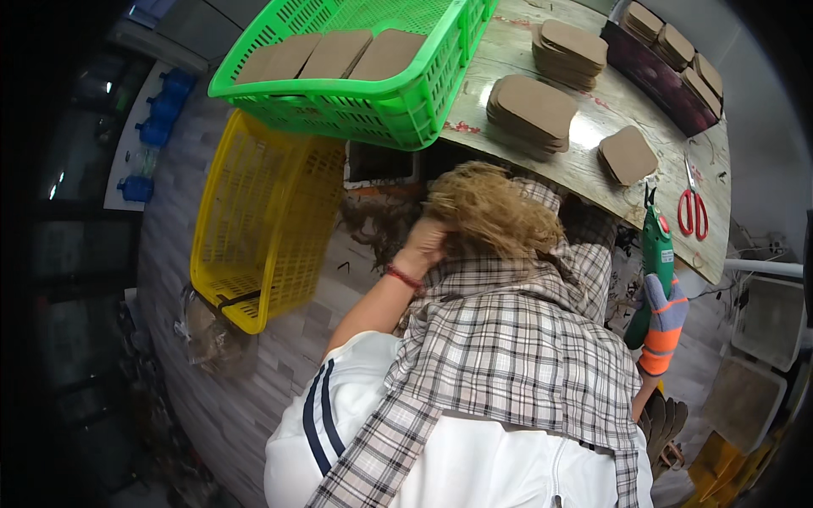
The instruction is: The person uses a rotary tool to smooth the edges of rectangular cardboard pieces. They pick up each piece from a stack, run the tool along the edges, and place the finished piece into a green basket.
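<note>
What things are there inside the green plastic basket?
In the green basket, a row of brown, round-cornered pieces shows along the near side. Their lower edges, and anything beneath them, are covered, so I cannot tell.

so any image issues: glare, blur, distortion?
Head view: white glare on the tabletop beside the brown stacks; yellow basket soft along its right side, possibly motion blur; scissors and green tool fairly crisp. Head view also: fisheye corners fall to black, far left very dim, shadow under the table edge.
</note>
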A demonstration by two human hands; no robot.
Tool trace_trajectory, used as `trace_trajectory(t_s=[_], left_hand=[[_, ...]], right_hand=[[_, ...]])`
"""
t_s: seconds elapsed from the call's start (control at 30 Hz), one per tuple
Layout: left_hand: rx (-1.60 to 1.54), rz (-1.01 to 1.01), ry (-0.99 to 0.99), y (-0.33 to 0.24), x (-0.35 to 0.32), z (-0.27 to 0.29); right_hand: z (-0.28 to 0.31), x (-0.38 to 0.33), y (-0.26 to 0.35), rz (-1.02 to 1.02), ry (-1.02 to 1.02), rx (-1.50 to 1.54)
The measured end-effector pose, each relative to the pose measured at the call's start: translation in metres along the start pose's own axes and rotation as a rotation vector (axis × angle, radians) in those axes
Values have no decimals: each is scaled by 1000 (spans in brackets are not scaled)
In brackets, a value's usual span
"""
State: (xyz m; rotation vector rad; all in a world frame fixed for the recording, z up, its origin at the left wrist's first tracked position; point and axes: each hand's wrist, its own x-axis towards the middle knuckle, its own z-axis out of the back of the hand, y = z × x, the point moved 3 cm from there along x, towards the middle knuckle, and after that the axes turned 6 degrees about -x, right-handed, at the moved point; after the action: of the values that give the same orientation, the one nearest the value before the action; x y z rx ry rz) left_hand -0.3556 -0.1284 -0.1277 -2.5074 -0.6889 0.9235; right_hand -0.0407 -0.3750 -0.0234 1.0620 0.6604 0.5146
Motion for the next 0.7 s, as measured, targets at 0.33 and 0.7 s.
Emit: trace_trajectory(t_s=[0.33,0.7], left_hand=[[1492,-475,-705,-84,46,197],[1436,-315,-854,-154,78,230]], right_hand=[[-20,-1,16,-19,-48,-85],[-18,0,12,-26,-52,-123]])
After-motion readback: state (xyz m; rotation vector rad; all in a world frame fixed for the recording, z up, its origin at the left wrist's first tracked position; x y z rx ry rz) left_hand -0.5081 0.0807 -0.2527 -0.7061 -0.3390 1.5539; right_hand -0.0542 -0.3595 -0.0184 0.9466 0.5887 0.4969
